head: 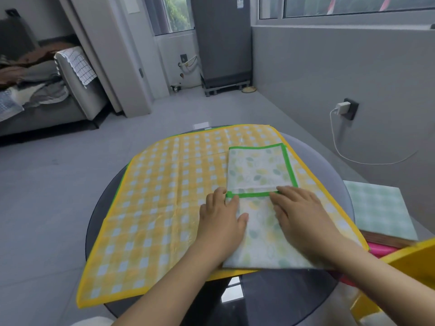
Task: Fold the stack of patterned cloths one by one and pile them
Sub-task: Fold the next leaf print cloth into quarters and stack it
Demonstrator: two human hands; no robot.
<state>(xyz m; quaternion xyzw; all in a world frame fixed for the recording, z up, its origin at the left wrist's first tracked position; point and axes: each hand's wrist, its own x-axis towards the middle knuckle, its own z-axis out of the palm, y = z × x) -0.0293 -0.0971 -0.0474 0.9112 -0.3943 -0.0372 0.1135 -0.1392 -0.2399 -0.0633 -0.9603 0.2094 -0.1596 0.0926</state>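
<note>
My left hand and right hand both lie flat, fingers straight, pressing down on the white cloth with a pale green and yellow leaf print and bright green border. It lies on the right half of the large yellow-and-white checked cloth with a yellow border, which is spread open over the round dark glass table. The leaf cloth is folded over on itself: the green-edged hem runs crosswise between my fingertips, with my left fingers at its left end and my right fingers over its right part. The near portion of the cloth reaches to the near edge of the yellow cloth, under my wrists. Neither hand grips anything; they only press.

A thin line of green shows under the yellow cloth's far and left edges, so something lies beneath it, though I cannot tell how much.

To my right, off the table, a folded pale green-and-white checked cloth sits on a separate surface, just beyond something pink and yellow that I cannot make out.
</note>
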